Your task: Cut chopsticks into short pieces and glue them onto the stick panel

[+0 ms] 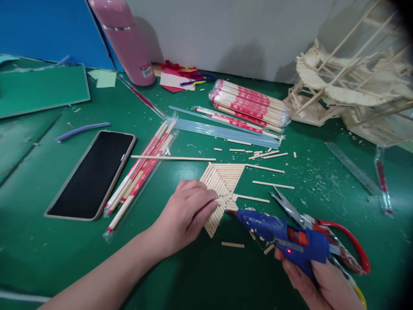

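Pointing left toward stick panel (222,189): glue gun (284,239) nozzle.

one glue gun (284,238), one phone (92,174), one flask (125,41), one scissors (325,230)

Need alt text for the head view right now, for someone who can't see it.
Left hand presses on a flat panel of glued sticks on a green table while the right hand aims a blue glue gun at its edge. Scissors, a phone and wrapped chopsticks lie around.
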### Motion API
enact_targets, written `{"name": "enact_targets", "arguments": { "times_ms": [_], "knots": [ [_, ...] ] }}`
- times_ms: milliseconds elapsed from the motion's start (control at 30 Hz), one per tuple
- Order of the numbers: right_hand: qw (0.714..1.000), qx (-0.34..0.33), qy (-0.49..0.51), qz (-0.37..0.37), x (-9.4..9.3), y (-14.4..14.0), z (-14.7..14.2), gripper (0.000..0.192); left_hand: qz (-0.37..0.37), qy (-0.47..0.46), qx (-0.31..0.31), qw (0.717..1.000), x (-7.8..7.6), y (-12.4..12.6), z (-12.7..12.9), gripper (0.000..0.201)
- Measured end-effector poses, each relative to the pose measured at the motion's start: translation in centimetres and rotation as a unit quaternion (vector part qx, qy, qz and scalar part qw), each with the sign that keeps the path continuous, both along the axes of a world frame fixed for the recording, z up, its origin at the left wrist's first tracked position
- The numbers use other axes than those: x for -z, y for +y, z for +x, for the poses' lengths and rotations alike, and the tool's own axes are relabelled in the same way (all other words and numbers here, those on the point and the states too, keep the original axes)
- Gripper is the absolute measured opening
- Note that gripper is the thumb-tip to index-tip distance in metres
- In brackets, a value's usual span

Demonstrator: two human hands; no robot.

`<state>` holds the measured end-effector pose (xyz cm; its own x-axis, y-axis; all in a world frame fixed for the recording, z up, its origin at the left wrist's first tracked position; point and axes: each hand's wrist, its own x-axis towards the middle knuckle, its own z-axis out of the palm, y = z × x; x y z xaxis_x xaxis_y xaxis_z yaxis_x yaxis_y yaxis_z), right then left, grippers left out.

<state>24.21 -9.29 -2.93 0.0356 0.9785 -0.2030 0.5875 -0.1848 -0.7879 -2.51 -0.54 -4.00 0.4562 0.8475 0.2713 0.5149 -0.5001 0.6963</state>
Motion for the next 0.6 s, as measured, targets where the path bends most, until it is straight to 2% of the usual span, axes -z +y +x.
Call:
{"name": "enact_targets", "arguments": {
  "times_ms": [300,600],
  "knots": [
    [0.997,0.003,0.072,-0.022,1.1,0.4,1.0,0.027,0.001,0.002,-0.001,1.0,-0.2,0.0,0.0,0.011],
    [0.998,-0.003,0.068,-0.012,0.7,0.4,0.8,0.019,0.002,0.003,-0.002,1.0,0.0,0.0,0.0,0.011]
  ]
}}
